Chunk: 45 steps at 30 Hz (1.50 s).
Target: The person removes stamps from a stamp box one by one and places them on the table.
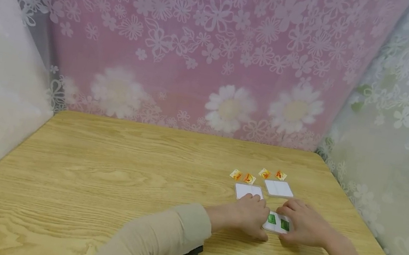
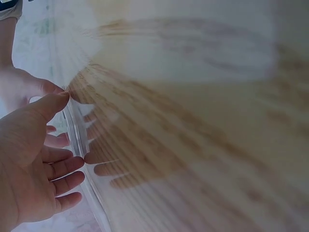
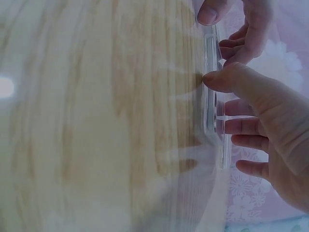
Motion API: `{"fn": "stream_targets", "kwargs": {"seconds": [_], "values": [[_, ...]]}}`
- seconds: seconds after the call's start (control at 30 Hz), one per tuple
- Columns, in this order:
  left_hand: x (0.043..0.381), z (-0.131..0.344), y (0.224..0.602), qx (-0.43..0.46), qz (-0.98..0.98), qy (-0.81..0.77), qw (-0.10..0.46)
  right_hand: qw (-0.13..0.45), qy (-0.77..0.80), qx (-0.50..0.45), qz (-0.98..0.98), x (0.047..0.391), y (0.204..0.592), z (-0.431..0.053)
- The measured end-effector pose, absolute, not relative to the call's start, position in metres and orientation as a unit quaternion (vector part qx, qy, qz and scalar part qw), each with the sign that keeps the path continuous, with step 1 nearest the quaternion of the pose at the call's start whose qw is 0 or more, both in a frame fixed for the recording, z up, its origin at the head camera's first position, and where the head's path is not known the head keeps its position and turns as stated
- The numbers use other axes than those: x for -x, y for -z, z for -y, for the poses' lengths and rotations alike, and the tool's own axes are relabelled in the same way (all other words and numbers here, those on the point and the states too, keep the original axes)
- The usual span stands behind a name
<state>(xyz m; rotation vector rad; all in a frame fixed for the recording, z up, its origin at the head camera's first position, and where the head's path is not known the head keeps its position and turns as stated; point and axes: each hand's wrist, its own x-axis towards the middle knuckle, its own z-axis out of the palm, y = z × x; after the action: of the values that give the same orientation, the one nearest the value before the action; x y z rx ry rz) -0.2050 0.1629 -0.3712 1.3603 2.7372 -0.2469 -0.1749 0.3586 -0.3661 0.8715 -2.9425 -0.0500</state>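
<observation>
A small white panel with a clear rim (image 1: pixel 272 228), bearing two green squares, lies on the table at the right of the head view. My left hand (image 1: pixel 248 215) holds its left end, with the thumb at the near edge and the fingers beyond. Over the right end, my right hand (image 1: pixel 307 224) grips it between thumb and fingers. In the right wrist view the clear edge (image 3: pixel 211 92) passes between the right thumb and fingers. The left wrist view shows the left hand (image 2: pixel 34 154) touching the clear edge (image 2: pixel 79 140). Part of the panel is hidden under the hands.
Beyond the hands lie two more white panels, one at left (image 1: pixel 244 189) and one at right (image 1: pixel 278 189). Several small orange-and-yellow square pieces (image 1: pixel 249 178) lie behind them. Flowered curtains (image 1: pixel 199 56) surround the wooden table (image 1: pixel 102 174).
</observation>
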Motion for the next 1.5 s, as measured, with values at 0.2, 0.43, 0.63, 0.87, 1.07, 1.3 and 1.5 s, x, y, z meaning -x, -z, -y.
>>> {"fn": "stream_targets", "kwargs": {"seconds": [0.2, 0.43, 0.63, 0.87, 1.07, 1.3, 1.5], "values": [[0.2039, -0.1650, 0.3731, -0.438, -0.894, 0.087, 0.023, 0.029, 0.001, -0.294, 0.955, 0.1755, 0.3659, -0.3590], [0.2032, -0.1652, 0.3731, -0.424, -0.900, 0.100, 0.019, 0.014, -0.028, -0.303, 0.953, 0.1751, 0.3661, -0.3604], [0.2043, -0.1658, 0.3751, -0.418, -0.904, 0.093, 0.020, 0.019, -0.040, -0.314, 0.948, 0.1757, 0.3692, -0.3590], [0.2049, -0.1657, 0.3740, -0.416, -0.905, 0.083, 0.021, 0.024, -0.051, -0.325, 0.944, 0.1773, 0.3691, -0.3563], [0.2055, -0.1652, 0.3740, -0.418, -0.904, 0.089, 0.015, 0.019, -0.056, -0.329, 0.942, 0.1788, 0.3682, -0.3559], [0.2055, -0.1643, 0.3728, -0.422, -0.902, 0.088, 0.017, 0.006, -0.048, -0.327, 0.944, 0.1794, 0.3673, -0.3559], [0.2063, -0.1647, 0.3740, -0.424, -0.902, 0.080, 0.019, -0.012, -0.059, -0.316, 0.947, 0.1800, 0.3650, -0.3564]]}}
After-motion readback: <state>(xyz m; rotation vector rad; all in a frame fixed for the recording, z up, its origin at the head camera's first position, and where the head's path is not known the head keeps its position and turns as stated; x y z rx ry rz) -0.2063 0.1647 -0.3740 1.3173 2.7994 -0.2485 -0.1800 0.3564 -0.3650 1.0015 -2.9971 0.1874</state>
